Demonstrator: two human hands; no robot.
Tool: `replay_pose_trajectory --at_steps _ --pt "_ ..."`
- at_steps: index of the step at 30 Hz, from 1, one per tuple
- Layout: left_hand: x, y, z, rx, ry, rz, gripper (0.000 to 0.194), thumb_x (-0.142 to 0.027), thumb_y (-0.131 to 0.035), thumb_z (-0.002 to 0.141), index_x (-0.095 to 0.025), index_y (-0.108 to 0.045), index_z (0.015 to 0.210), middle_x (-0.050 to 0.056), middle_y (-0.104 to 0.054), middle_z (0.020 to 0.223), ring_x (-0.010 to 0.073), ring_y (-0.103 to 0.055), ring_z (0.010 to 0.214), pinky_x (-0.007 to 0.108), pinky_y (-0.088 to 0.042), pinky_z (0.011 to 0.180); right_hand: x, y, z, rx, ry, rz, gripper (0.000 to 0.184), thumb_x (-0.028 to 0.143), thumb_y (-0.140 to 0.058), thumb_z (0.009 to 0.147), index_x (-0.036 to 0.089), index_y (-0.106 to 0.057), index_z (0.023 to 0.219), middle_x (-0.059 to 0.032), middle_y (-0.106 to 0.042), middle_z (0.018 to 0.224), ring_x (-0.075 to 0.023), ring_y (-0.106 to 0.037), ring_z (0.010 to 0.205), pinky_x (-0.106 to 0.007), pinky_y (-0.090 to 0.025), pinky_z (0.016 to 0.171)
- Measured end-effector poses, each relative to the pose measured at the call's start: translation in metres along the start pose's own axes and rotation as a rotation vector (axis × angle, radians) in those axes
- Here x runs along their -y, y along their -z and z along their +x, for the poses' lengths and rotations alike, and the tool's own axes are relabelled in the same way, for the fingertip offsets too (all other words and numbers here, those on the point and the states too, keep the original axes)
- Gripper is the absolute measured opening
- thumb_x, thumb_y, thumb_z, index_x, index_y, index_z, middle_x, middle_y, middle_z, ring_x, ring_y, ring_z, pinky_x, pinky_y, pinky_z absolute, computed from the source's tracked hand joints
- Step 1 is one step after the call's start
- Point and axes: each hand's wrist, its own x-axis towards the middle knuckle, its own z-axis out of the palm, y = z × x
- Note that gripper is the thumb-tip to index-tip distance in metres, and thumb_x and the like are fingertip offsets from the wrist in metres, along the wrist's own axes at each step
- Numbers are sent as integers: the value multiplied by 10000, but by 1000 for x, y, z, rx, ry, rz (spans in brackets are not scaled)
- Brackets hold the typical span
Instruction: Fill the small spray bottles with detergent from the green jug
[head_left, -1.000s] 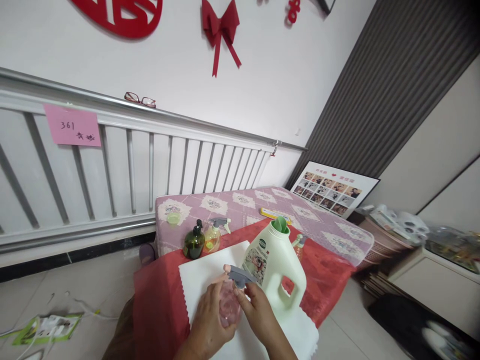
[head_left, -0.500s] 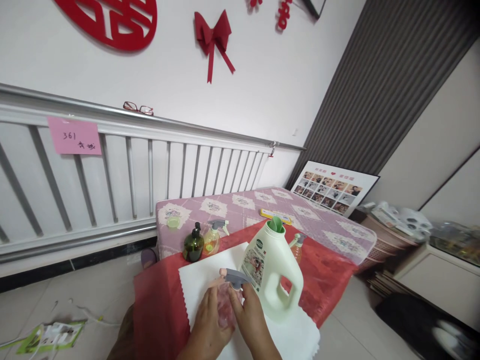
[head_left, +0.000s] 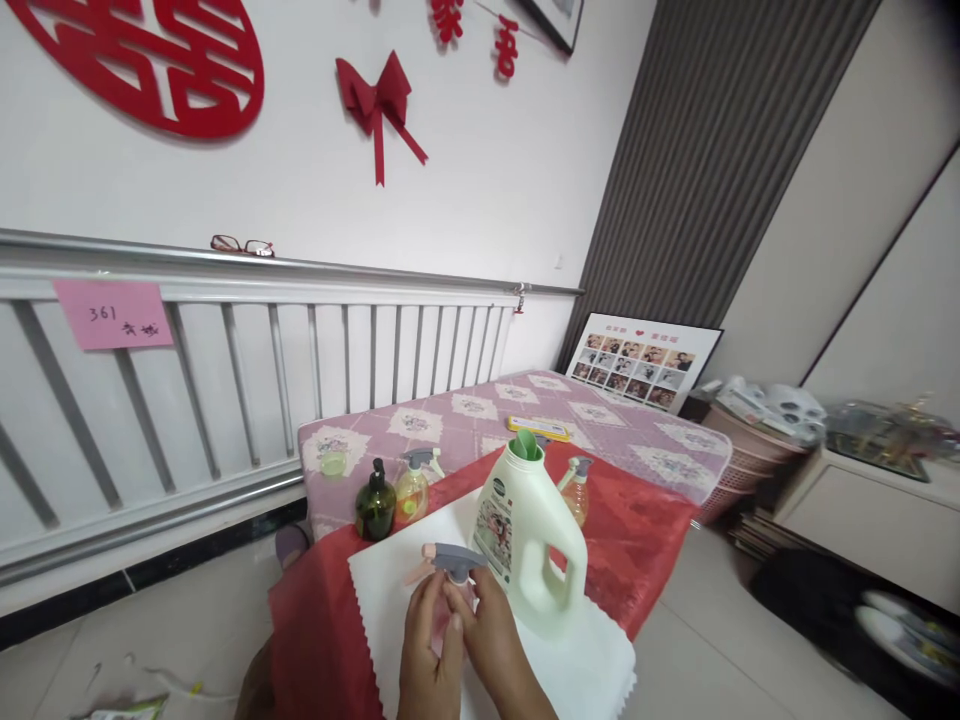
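Note:
Between both hands stands a pink spray bottle with a grey head and a peach nozzle and trigger. My left hand is closed round its translucent body, which is mostly hidden by the fingers. My right hand grips the bottle's neck just under the spray head. Close behind, on the right, a large pale green jug stands upright with a green funnel or cup in its mouth. The bottle is over a white scalloped mat.
A dark green pump bottle and a yellowish spray bottle stand behind the mat. An orange spray bottle is behind the jug. A light green lid and a yellow-edged box lie on the patterned tablecloth.
My left hand has shifted upward around the bottle, closer to its neck, and the right fingers have moved at the neck. The camera view has turned slightly to the right.

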Motion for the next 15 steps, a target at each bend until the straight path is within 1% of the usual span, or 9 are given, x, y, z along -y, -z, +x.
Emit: replay_pose_trajectory --at_steps 2,5,7,8,10,12,15 --pt "2 2 4 34 52 3 496 -416 -472 912 -196 -532 1352 128 -501 1528 272 -427 1450 474 -368 1222 0 1 0 6 3 18 235 404 -563 833 192 -659 865 -100 -725 860 -288 -676 837 -446 -520 795" --pt "1 5 7 26 87 -4 506 -441 -459 912 -180 -543 1337 136 -491 1534 271 -417 1456 471 -349 1231 0 3 -1 11 3 44 225 406 -585 817 192 -652 830 -97 -719 819 -297 -670 807 -452 -521 764" --pt "-4 3 8 25 112 -16 532 -463 -488 890 -170 -542 1330 144 -500 1521 267 -442 1437 446 -365 1218 2 4 -1 24 8 75 181 364 -594 804 198 -656 841 -88 -729 838 -291 -675 823 -438 -527 768" --pt "-8 1 9 18 133 -28 539 -469 -517 870 -173 -547 1320 145 -531 1491 267 -478 1408 436 -393 1197 2 5 -1 31 12 93 155 332 -594 798 204 -660 855 -78 -736 856 -281 -679 836 -424 -532 778" --pt "-17 -6 12 -14 182 -73 532 -471 -588 820 -183 -574 1268 139 -637 1364 270 -584 1300 420 -475 1117 3 4 -1 36 11 126 118 278 -577 797 215 -659 856 -55 -739 848 -256 -680 818 -396 -539 776" --pt "-26 -13 16 -75 206 -132 503 -475 -646 776 -185 -608 1185 129 -728 1189 273 -673 1160 410 -535 1026 3 2 -2 30 2 147 119 258 -546 819 220 -654 852 -45 -741 827 -240 -679 777 -376 -542 740" --pt "-37 -22 22 -133 241 -201 515 -482 -712 717 -181 -623 1126 118 -770 1034 274 -724 1028 404 -568 946 1 -1 -3 7 -9 150 131 282 -532 845 220 -644 814 -47 -727 787 -239 -668 741 -366 -531 697"
